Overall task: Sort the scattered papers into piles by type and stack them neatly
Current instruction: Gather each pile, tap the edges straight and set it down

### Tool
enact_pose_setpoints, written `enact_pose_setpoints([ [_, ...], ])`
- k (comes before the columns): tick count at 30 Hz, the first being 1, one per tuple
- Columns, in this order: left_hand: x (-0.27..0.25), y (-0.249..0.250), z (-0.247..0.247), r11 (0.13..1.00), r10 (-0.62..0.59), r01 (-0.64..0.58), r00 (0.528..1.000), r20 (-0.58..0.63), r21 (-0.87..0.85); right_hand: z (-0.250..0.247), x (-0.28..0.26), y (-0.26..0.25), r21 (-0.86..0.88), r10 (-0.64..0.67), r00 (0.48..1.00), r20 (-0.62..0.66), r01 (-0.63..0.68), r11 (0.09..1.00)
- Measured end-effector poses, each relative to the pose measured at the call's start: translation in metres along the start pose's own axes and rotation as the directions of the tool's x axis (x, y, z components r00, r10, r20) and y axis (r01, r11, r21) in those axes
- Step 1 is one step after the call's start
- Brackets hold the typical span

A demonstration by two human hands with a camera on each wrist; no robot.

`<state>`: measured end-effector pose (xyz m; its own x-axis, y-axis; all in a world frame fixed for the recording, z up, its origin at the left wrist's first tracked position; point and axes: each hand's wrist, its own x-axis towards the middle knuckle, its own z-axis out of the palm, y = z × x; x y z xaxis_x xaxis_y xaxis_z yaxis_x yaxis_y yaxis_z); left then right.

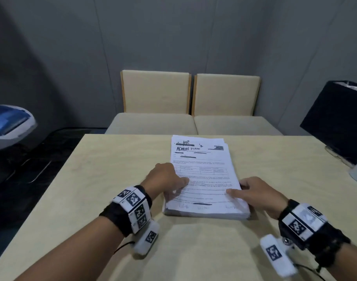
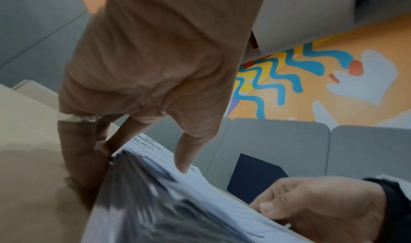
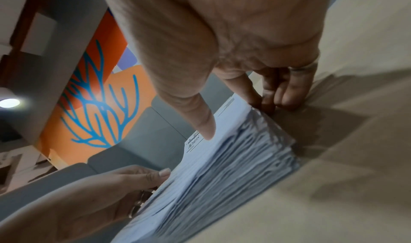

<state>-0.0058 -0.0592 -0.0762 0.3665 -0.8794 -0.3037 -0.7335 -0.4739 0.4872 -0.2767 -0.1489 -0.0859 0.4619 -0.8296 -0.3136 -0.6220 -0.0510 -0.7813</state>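
Paper stack (image 1: 204,179) is lying on table (image 1: 92,179) between both hands; left hand (image 1: 165,179) and right hand (image 1: 258,193) are gripping its side edges, thumbs on top, fingers curling underneath.

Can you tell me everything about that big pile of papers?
The stack of papers is thick, white and printed, lying flat on the pale wooden table. Its top sheet has "HR ADMIN FORM" handwritten in black. The left hand and right hand grip its sides, thumbs on top, fingers against the edges.
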Motion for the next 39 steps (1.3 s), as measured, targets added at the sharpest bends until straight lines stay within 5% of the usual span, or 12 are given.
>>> enact_pose_setpoints([
  [10, 0.015, -0.017, 0.012, 0.995, -0.061, 0.061, 0.998, 0.0, -0.081, 0.003, -0.021, -0.003, 0.122, -0.067, 0.998, -0.016, 0.068, 0.99],
  [13, 0.011, -0.022, 0.013, 0.988, -0.085, 0.09, 0.995, 0.048, -0.125, -0.001, -0.031, -0.01, 0.171, -0.114, 0.989, 0.094, 0.097, 0.98],
  [15, 0.0, -0.027, 0.012, 0.983, -0.049, 0.064, 0.995, 0.09, -0.171, 0.0, -0.041, -0.01, 0.079, -0.113, 0.981, 0.157, 0.102, 0.992],
  [20, -0.036, -0.019, 0.008, 0.999, -0.025, 0.032, 0.97, 0.241, -0.026, 0.009, -0.046, 0.001, -0.187, -0.036, 0.999, 0.026, 0.04, 0.981],
  [39, -0.042, 0.022, 0.009, 0.983, -0.149, 0.128, 0.974, 0.169, 0.131, -0.004, -0.019, -0.013, -0.244, 0.154, 0.987, 0.051, -0.137, 0.96],
])
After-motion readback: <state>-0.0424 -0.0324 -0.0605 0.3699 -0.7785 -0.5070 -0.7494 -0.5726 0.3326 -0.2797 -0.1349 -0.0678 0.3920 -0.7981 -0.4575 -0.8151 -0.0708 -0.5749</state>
